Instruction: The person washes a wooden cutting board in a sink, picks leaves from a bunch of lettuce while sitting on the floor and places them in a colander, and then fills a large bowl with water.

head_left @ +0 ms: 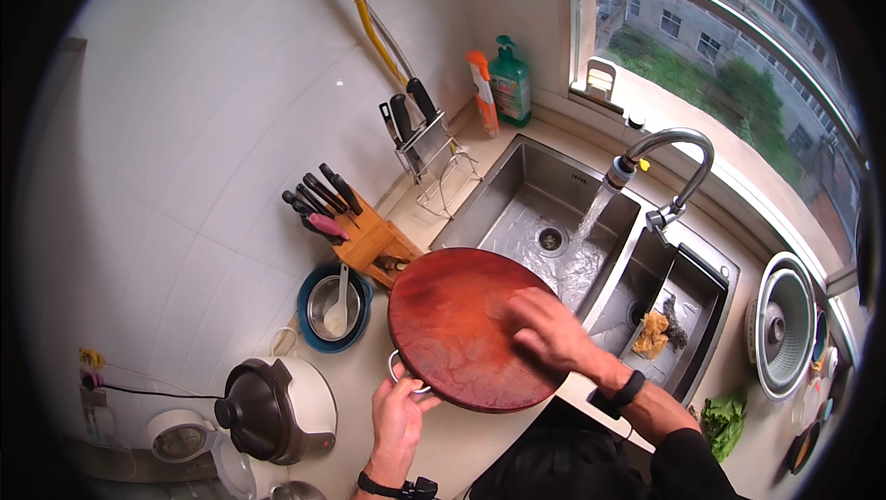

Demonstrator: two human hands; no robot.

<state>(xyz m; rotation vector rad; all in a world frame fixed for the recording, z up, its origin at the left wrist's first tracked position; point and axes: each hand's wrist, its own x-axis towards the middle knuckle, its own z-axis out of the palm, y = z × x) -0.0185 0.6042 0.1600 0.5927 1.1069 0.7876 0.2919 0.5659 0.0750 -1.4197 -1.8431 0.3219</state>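
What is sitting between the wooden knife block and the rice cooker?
In the head view, a blue bowl with a metal bowl and a white spoon inside sits between the knife block and rice cooker.

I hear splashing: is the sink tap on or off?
On: water streams from the tap into the left sink basin, splashing near the drain.

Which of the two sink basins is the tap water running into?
The bigger left basin: the faucet pours toward its drain. The smaller right basin holds only scrubbing pads.
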